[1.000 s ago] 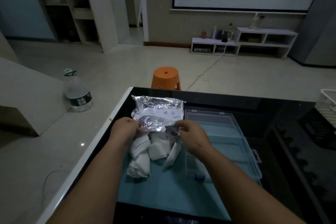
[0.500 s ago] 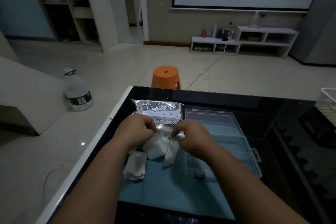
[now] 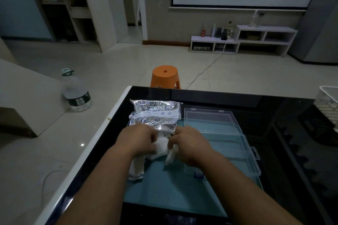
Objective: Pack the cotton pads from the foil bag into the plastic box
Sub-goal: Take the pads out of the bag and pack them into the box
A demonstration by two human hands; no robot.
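Two hands busy: left hand & right hand pinch pads at bag mouth, pull-out step. Next, I reckon: lift pads right into open box.

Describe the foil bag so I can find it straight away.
On the black table, a teal mat lies near the left edge. The bag sits at the mat's far end, left of the clear box, just beyond the pads. It alone is crinkled, shiny silver.
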